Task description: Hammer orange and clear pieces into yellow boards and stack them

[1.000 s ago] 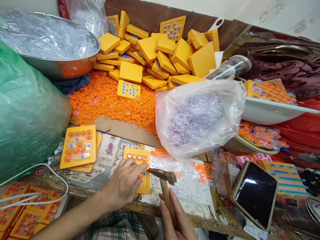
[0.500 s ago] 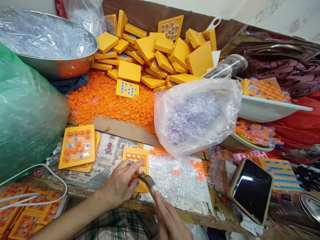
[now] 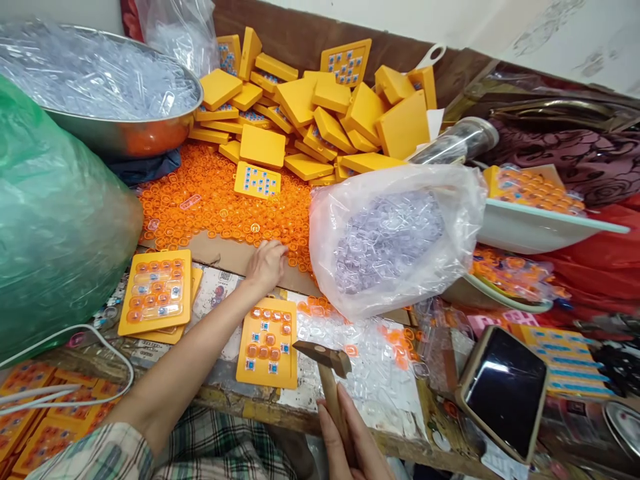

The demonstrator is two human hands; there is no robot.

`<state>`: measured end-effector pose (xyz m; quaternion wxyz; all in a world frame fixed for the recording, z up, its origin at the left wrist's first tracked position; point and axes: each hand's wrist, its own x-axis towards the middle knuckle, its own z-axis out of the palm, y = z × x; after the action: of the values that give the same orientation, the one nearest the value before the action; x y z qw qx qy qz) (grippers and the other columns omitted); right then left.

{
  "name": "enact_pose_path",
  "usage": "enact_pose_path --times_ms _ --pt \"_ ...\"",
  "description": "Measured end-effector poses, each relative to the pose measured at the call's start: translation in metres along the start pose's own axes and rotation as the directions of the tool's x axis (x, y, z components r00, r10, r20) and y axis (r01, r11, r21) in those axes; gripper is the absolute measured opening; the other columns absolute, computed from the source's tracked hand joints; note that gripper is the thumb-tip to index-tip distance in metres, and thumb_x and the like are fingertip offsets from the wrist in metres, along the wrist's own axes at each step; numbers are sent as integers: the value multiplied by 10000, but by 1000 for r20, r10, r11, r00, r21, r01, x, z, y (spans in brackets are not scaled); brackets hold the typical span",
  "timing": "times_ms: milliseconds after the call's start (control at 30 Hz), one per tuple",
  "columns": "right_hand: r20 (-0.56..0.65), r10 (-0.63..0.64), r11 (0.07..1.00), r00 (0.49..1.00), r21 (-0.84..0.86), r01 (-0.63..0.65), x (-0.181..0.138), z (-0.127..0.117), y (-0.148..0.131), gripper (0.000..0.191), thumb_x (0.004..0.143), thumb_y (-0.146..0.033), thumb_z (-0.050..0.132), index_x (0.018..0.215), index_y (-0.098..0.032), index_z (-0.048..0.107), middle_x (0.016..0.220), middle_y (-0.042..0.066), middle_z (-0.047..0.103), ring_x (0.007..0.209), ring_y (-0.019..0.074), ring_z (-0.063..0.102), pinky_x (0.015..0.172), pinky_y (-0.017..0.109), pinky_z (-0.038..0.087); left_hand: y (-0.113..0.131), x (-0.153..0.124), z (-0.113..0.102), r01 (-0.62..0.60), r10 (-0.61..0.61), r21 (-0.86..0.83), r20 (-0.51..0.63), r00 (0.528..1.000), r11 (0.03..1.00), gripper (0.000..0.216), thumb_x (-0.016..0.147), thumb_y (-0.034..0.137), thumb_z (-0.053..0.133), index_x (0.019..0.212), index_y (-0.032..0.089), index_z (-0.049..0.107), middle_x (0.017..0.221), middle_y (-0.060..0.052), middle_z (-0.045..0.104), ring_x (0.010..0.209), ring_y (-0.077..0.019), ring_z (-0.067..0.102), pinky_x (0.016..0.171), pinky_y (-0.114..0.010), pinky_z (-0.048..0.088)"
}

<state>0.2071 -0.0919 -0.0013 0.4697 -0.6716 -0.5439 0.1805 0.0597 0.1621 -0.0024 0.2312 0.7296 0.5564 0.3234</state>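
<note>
My right hand (image 3: 350, 433) grips the wooden handle of a small hammer (image 3: 325, 360), its metal head just over the right edge of a yellow square tray (image 3: 245, 373). That tray lies flat at the bench's front, with orange caps in several of its places and small blue-and-white marks in others. Farther back, my left hand (image 3: 269, 267) is at the near edge of a heap of orange plastic rings (image 3: 215, 207). Its fingers are curled down, and anything between them is hidden. On the left, a filled yellow tray (image 3: 184, 267) rests on another one.
Yellow trays (image 3: 263, 145) are piled at the back. A white bag (image 3: 465, 200) of clear pieces stands right of the heap. Loose clear and orange pieces lie on a white sheet (image 3: 407, 407). A phone (image 3: 503, 393) lies right; a green bag (image 3: 65, 233) bulges left.
My left hand has left the yellow tray and moved back to the orange rings. The hammer has come off the tray's middle towards the right, and the tray sits slightly turned.
</note>
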Motion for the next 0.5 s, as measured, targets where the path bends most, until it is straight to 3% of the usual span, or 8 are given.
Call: enact_pose_path --times_ms 133,333,400,500 --pt "-120 110 994 987 19 -108 -10 2 5 325 849 -268 673 1170 -226 704 1148 58 725 963 243 729 895 316 590 -4 3 5 23 -24 14 82 996 1000 192 805 59 572 890 145 721 839 -88 698 840 -233 651 818 -358 535" --pt "-14 170 984 985 58 -169 -6 -4 6 405 813 -287 713 1203 -180 684 1169 84 712 945 253 735 882 315 595 2 -13 -1 -9 10 -8 134 991 1000 207 823 44 529 900 122 705 948 -117 662 918 -244 644 841 -372 531" --pt "-62 159 985 985 84 -154 -6 -1 1 383 820 -316 705 1178 -179 699 1156 86 718 943 255 735 891 326 592 8 -32 -12 -34 39 -35 142 989 999 232 838 42 513 979 121 679 959 -109 661 927 -232 643 853 -366 533" --pt "-145 148 987 978 80 -137 -12 5 -5 337 832 -373 685 1119 -202 732 1109 75 740 947 254 734 907 326 582 13 -85 -36 -110 128 -117 151 980 987 276 874 86 525 1131 158 597 1040 -79 665 974 -195 632 888 -330 528"
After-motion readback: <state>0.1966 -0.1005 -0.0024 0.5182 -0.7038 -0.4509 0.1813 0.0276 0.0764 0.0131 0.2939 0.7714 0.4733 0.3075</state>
